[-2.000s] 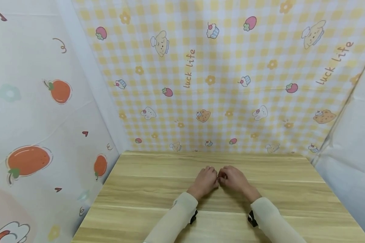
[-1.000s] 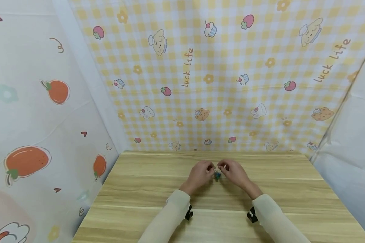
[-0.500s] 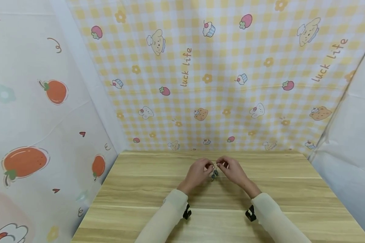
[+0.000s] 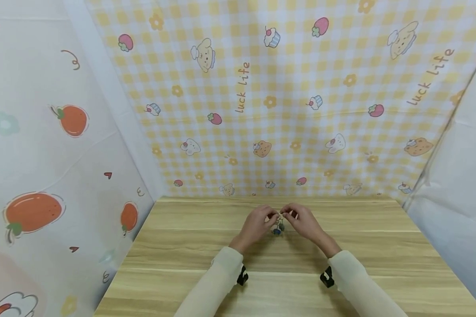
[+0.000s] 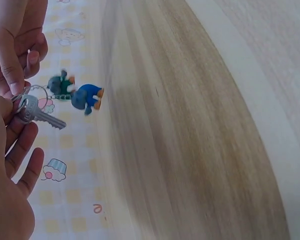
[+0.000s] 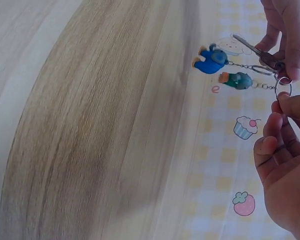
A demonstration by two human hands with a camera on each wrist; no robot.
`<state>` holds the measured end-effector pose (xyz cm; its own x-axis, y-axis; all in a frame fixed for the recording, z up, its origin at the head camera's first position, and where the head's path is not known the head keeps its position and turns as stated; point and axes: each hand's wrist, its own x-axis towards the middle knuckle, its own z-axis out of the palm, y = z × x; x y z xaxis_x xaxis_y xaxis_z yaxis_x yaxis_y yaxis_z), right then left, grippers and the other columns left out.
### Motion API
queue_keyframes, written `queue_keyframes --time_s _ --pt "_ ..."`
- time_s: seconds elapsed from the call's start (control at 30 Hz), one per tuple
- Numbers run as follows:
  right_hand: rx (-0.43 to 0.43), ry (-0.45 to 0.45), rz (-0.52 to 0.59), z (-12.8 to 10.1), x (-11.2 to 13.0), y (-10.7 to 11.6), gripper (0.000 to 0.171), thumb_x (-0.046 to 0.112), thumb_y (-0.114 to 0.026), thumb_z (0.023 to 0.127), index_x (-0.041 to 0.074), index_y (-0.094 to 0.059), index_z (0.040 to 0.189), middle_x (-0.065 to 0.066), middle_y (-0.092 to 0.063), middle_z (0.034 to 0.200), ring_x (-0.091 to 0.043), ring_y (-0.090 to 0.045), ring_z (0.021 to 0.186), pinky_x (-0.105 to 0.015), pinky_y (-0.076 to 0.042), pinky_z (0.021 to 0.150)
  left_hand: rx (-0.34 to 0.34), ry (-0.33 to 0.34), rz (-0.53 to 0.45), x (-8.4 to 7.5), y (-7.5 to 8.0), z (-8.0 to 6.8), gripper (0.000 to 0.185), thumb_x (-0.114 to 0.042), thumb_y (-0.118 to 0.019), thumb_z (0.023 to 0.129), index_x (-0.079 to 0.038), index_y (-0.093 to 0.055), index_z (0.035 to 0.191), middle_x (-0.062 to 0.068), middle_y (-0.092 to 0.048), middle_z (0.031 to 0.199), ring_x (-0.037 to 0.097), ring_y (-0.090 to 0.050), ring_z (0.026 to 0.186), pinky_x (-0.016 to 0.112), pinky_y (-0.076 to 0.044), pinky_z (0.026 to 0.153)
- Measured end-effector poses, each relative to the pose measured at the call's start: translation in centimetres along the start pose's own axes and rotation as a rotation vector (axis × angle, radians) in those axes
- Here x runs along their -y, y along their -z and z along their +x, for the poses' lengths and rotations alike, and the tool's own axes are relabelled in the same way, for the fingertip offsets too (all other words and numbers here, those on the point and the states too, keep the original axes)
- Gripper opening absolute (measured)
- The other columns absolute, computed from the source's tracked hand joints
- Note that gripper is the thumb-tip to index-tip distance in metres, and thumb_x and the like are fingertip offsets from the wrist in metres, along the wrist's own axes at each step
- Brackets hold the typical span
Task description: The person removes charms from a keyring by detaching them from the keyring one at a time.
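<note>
Left hand [image 5: 10,150] pinches silver key [image 5: 35,114] by its head, fingers curled. Right hand [image 6: 285,145] pinches split ring [image 6: 283,88] between thumb and fingertips, other fingers curled. Hands meet fingertip to fingertip above wooden table [image 4: 182,246], likely to steady ring while key is worked along it. Blue figure charm [image 6: 210,59] and green figure charm [image 6: 237,80] dangle on short chains below hands, clear of tabletop. Head view: keyring a tiny blur between hands. Whether key is already on ring: cannot tell. Checked backdrop [image 4: 285,88] beyond hands.
</note>
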<state>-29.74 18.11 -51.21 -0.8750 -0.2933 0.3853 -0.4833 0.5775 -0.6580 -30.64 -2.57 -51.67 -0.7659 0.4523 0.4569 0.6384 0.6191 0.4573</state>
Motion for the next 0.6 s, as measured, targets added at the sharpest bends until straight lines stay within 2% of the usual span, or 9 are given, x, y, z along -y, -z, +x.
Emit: queue_keyframes --time_s 0.1,0.23,0.33,0.47,0.6 --pt "0.002 0.035 -0.005 0.05 -0.05 -0.18 0.012 0.004 -0.071 0.101 0.008 -0.077 0.110 -0.005 -0.076 0.101 -0.007 -0.061 0.078 -0.025 -0.053 0.066 0.015 -0.014 -0.024 0.06 0.18 -0.08 0.016 -0.020 -0.066 0.108 -0.012 -0.079 0.109 0.000 -0.077 0.102 0.012 -0.070 0.091 0.022 -0.057 0.079" --pt "0.008 0.048 0.008 0.10 -0.14 -0.33 0.013 0.004 -0.071 0.101 0.010 -0.078 0.111 -0.005 -0.076 0.104 -0.009 -0.063 0.082 -0.026 -0.054 0.069 0.039 0.014 -0.086 -0.03 0.27 -0.02 0.015 -0.018 -0.065 0.108 -0.010 -0.078 0.108 0.002 -0.076 0.100 0.010 -0.068 0.089 0.020 -0.056 0.080" --pt "0.014 0.027 0.024 0.05 -0.15 -0.54 0.013 0.004 -0.071 0.101 0.010 -0.077 0.110 -0.006 -0.075 0.104 -0.009 -0.063 0.081 -0.025 -0.055 0.068 0.048 0.056 -0.137 -0.13 0.25 -0.03 0.015 -0.016 -0.064 0.108 -0.009 -0.077 0.108 0.003 -0.075 0.100 0.010 -0.067 0.090 0.021 -0.056 0.082" --pt "0.033 -0.006 0.074 -0.08 0.07 -0.81 0.011 0.003 -0.069 0.102 0.008 -0.075 0.110 -0.007 -0.073 0.102 -0.008 -0.063 0.074 -0.025 -0.056 0.064 0.047 0.076 -0.172 -0.18 0.20 -0.09 0.015 -0.015 -0.063 0.108 -0.008 -0.076 0.110 0.004 -0.074 0.102 0.010 -0.066 0.091 0.021 -0.056 0.083" --pt "0.044 -0.052 0.153 -0.37 0.34 -0.92 0.011 0.006 -0.065 0.106 0.006 -0.073 0.113 -0.010 -0.073 0.102 -0.015 -0.064 0.070 -0.026 -0.055 0.061 0.041 0.084 -0.181 -0.14 0.19 -0.15 0.015 -0.015 -0.063 0.108 -0.008 -0.076 0.110 0.003 -0.074 0.103 0.010 -0.066 0.092 0.021 -0.056 0.083"
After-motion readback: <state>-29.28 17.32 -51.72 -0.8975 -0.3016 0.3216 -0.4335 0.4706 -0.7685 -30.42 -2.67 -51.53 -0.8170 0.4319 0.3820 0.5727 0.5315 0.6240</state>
